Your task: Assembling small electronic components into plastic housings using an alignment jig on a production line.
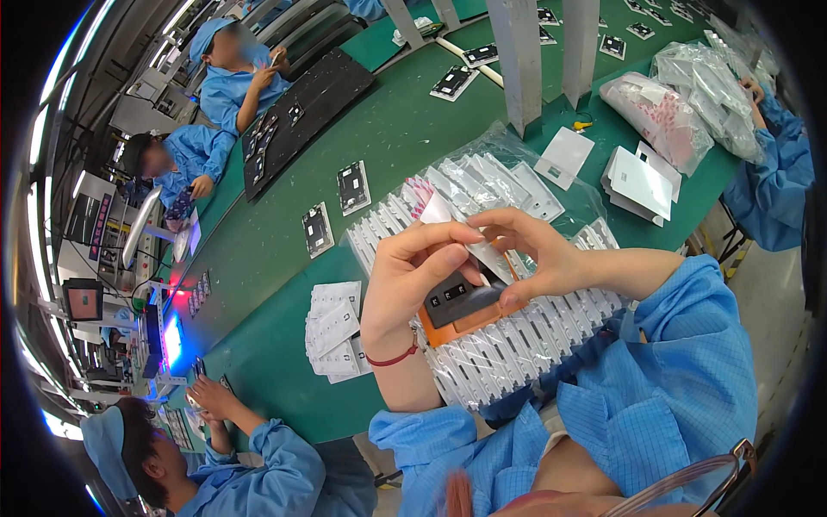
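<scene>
My left hand [412,263], with a red cord bracelet at the wrist, pinches a thin whitish film [492,262]. From the other side my right hand [551,257] grips the same film between thumb and fingers. Just under both hands lies a dark glossy panel [457,297] with small square marks, set on an orange holder [469,325]. A curled white sheet [437,208] sticks up behind my left fingers. Beneath the holder, rows of white slotted trays [482,370] are wrapped in clear plastic. My fingers partly cover the film and the panel.
White sheets [334,323] are stacked to the left. White cards [639,183] and plastic bags [659,116] lie at the right. Dark device parts [352,187] rest on the green table [284,250]. Grey posts [515,60] rise ahead. A co-worker [233,465] sits at the lower left.
</scene>
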`<action>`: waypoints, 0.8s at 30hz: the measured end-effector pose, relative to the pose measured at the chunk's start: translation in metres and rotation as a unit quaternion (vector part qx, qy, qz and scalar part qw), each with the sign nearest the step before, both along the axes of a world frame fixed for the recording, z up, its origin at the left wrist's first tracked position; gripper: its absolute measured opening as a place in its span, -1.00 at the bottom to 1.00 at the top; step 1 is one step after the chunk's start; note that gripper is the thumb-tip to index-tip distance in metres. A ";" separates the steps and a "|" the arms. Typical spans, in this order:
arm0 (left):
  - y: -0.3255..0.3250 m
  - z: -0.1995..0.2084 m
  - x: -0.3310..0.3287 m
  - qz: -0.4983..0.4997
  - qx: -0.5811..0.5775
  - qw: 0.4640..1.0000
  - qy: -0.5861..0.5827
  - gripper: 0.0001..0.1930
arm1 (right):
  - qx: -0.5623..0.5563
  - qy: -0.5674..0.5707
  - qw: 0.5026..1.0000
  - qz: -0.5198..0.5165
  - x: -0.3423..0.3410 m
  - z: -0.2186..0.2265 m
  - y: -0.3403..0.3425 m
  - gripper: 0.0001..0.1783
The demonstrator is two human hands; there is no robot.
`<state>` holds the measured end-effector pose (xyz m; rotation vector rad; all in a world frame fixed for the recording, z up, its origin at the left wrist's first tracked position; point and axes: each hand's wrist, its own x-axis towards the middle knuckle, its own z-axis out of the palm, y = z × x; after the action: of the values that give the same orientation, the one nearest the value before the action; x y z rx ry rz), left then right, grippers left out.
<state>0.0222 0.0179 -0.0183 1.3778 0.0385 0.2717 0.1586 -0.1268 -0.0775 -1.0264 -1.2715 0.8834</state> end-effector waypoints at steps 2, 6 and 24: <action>0.001 -0.002 0.002 0.000 0.003 1.000 0.002 -0.85 | 0.000 -0.001 1.000 -0.004 0.001 0.000 -0.001 -0.05; 0.002 -0.004 0.004 -0.008 0.014 1.000 0.000 -0.85 | 0.026 -0.014 0.999 -0.025 0.000 -0.003 0.000 -0.10; -0.005 -0.005 0.008 0.019 0.070 0.997 -0.024 -0.82 | 0.034 -0.073 0.995 -0.054 0.002 -0.001 -0.003 -0.04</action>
<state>0.0299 0.0129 -0.0234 1.5093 0.0056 0.3447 0.1604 -0.1299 -0.0782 -1.1115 -1.3463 0.6890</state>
